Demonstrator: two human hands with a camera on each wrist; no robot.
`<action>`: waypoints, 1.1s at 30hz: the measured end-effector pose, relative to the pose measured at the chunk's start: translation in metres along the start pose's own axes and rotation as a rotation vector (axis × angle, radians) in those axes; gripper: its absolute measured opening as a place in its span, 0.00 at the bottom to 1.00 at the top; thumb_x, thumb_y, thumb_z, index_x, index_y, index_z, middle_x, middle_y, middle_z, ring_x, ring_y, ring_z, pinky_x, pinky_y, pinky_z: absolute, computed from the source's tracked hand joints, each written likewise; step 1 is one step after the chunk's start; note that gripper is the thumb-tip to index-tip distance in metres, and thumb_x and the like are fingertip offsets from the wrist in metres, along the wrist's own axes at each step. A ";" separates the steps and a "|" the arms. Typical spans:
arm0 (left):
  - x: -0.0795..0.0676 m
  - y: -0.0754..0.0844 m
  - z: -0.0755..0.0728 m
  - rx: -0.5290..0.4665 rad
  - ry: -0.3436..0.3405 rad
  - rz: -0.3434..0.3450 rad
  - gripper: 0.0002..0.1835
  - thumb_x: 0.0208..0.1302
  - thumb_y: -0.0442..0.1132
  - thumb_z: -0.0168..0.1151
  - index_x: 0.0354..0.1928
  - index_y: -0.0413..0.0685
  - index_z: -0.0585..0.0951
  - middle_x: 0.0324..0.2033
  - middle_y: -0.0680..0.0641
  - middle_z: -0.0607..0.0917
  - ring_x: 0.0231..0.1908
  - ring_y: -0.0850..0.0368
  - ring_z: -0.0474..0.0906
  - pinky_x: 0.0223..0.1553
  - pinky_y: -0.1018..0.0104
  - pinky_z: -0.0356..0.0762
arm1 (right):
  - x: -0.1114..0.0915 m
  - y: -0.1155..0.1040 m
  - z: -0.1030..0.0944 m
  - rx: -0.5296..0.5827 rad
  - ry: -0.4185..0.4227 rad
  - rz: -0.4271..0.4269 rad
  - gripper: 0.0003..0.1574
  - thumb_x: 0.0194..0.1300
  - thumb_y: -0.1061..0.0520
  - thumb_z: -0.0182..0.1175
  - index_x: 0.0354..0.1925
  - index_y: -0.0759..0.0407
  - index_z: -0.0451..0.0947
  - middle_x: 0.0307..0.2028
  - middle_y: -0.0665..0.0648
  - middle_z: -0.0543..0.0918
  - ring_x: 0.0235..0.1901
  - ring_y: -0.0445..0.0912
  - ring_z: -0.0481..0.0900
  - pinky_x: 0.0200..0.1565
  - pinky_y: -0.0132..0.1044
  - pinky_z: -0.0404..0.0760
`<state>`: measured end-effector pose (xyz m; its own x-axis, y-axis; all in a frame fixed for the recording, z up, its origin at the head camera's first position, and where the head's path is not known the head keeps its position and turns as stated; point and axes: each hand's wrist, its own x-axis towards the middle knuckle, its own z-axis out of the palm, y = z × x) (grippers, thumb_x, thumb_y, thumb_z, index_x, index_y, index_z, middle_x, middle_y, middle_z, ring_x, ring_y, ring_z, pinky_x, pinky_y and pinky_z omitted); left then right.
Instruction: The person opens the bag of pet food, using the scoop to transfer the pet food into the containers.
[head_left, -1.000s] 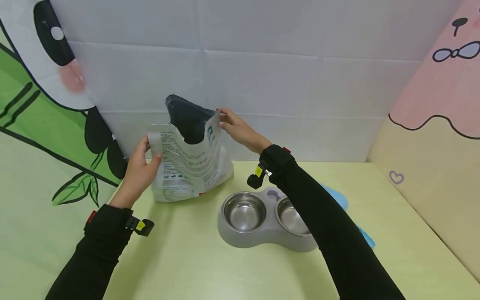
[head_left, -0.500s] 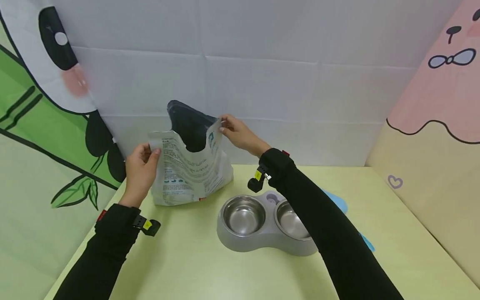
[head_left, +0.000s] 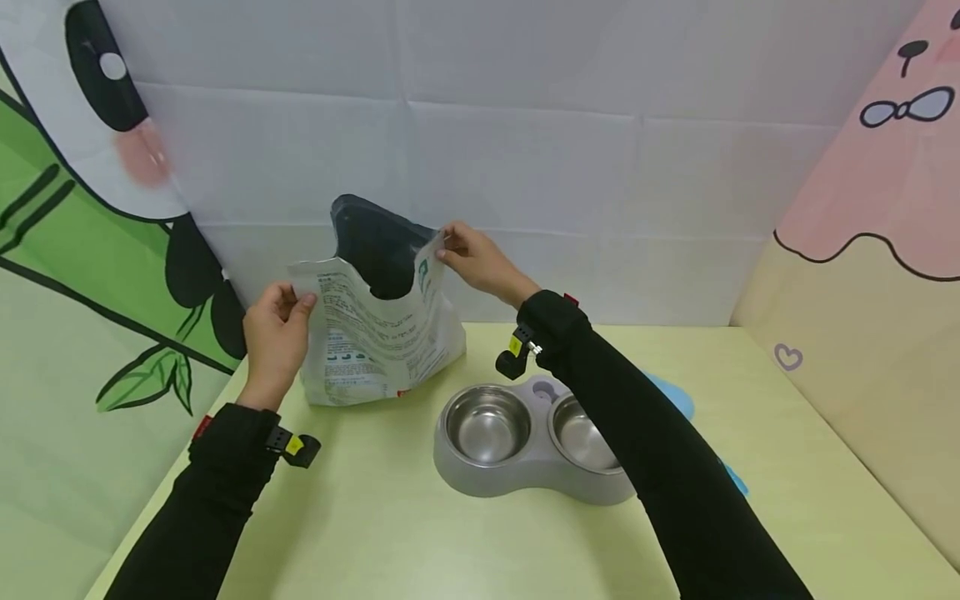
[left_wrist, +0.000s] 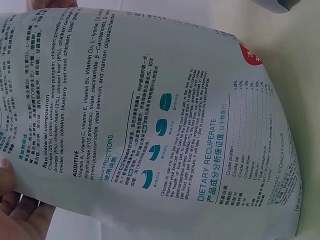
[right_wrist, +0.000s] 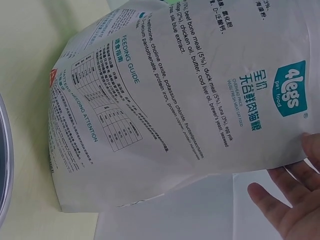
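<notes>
"Pet food bag (head_left: 375, 350), where is it?"

"It sits on the table (head_left: 375, 525), near the back and a bit left of the middle. A white sheet (head_left: 525, 167) hangs behind it."

"What holds it?"

"The left grip (head_left: 277, 337) pinches the top left corner. It's narrow, with just the bag between. The thumb is on the side with the words, and the other fingers curl by the edge."

"And the other one?"

"The right grip (head_left: 483, 265) pinches the top on the right side. It's narrow too. From the right wrist you can see one finger sticking out past the bag's edge."

"How is the bag's mouth?"

"Wide! You can see the dark inside. The back stands taller than the front."

"What's beside it?"

"A gray bowl stand (head_left: 487, 479), near the bag on the right, with a left bowl (head_left: 487, 425) and a right bowl (head_left: 581, 437). The right sleeve (head_left: 660, 450) hides some of the right bowl. A blue thing (head_left: 678, 396) peeks out past the sleeve, but I can't tell what it is."

"Where are the edges and the room?"

"The table's back edge runs along the sheet. Its left edge goes under the left sleeve (head_left: 206, 508). There's table top to move over in front of the bag and bowl stand, and more on the right, up to the yellow wall (head_left: 855, 358)."
</notes>
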<state>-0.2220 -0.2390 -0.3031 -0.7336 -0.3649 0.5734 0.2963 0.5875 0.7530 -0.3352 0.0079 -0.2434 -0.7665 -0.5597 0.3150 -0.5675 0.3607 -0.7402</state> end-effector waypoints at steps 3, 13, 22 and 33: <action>-0.001 0.001 -0.001 0.005 0.005 -0.003 0.11 0.65 0.39 0.53 0.42 0.37 0.73 0.37 0.42 0.78 0.33 0.61 0.72 0.34 0.70 0.66 | 0.000 0.000 -0.001 0.010 -0.002 -0.002 0.10 0.67 0.56 0.48 0.47 0.54 0.64 0.46 0.53 0.74 0.51 0.44 0.70 0.51 0.36 0.70; -0.004 0.000 -0.005 0.021 0.008 0.009 0.11 0.64 0.40 0.53 0.40 0.37 0.73 0.34 0.43 0.78 0.31 0.59 0.71 0.33 0.68 0.65 | -0.003 0.004 0.001 -0.009 0.026 -0.067 0.07 0.67 0.59 0.48 0.44 0.57 0.67 0.44 0.54 0.74 0.48 0.44 0.72 0.51 0.35 0.70; -0.007 0.000 -0.006 0.041 0.004 0.009 0.10 0.64 0.38 0.54 0.39 0.37 0.73 0.34 0.42 0.79 0.31 0.59 0.71 0.33 0.68 0.65 | -0.004 0.006 0.004 -0.033 0.051 -0.072 0.07 0.66 0.59 0.49 0.44 0.57 0.68 0.43 0.54 0.76 0.47 0.44 0.73 0.50 0.34 0.71; -0.008 0.002 -0.007 0.042 0.009 -0.001 0.10 0.64 0.38 0.54 0.40 0.36 0.73 0.35 0.42 0.79 0.32 0.58 0.72 0.34 0.69 0.66 | -0.008 0.006 0.004 -0.021 0.068 -0.064 0.09 0.66 0.59 0.50 0.45 0.58 0.68 0.44 0.55 0.74 0.48 0.45 0.73 0.51 0.34 0.70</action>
<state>-0.2111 -0.2403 -0.3042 -0.7280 -0.3721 0.5759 0.2693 0.6172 0.7393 -0.3314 0.0113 -0.2528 -0.7465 -0.5303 0.4019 -0.6219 0.3413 -0.7049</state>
